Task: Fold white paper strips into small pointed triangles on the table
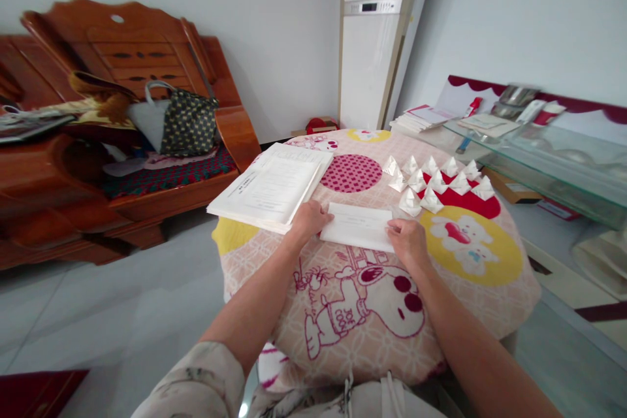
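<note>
A folded sheet of white paper [356, 225] with faint print lies on the cloth-covered table in front of me. My left hand [310, 221] pinches its left edge, thumb and fingers closed. At the opposite end my right hand [407, 239] grips the right edge with curled fingers. Just beyond my left hand is a stack of printed paper sheets [267, 191]. Several folded paper pyramids [434, 181] stand in rows at the table's far right, past my right hand.
A patterned cloth [337, 333] covers the round table. A glass-topped cabinet [553, 150] with bowls and papers stands on the right. At the left is a wooden sofa [142, 39] holding a dotted bag [189, 124]. A tall air conditioner [369, 65] stands behind.
</note>
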A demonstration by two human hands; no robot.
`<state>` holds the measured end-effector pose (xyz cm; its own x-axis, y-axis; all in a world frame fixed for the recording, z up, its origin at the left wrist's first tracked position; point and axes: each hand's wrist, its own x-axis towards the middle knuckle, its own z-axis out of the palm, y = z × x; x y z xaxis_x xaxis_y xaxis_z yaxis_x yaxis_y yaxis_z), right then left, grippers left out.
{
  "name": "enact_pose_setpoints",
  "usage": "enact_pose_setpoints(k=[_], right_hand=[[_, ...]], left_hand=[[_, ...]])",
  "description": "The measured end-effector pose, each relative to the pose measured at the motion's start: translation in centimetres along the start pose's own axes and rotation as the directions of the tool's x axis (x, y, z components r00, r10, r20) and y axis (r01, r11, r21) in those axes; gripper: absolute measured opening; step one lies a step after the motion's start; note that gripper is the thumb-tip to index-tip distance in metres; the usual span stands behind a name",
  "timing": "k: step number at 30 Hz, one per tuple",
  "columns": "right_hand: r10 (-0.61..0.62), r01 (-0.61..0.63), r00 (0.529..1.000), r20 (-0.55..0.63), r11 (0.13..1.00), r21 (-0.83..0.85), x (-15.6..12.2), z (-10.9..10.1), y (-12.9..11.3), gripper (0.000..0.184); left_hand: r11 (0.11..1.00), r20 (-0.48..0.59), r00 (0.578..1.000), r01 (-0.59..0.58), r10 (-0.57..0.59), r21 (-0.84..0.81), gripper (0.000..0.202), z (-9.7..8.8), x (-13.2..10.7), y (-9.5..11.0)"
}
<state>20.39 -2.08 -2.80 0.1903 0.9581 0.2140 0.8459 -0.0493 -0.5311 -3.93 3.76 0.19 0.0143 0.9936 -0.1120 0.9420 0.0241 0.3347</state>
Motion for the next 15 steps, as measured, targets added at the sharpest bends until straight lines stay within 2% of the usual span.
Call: enact_pose_setpoints(k=[6,15], right_hand=[[-0.024,0.024,1.000,0.011,1.000,0.003,-0.05,-0.02,0.17,0.024],[0.034,-0.034,0.999,0.040,0.999,0.004,-0.04,-0.35,-0.54,0.025]], left_hand=[[1.000,0.003,1.000,0.023,-0.023,0.003,0.026,-0.05,0.02,0.03],[1.000,-0.003,1.000,0.012,-0.012,0.002,0.029,0.01,0.09,-0.09]])
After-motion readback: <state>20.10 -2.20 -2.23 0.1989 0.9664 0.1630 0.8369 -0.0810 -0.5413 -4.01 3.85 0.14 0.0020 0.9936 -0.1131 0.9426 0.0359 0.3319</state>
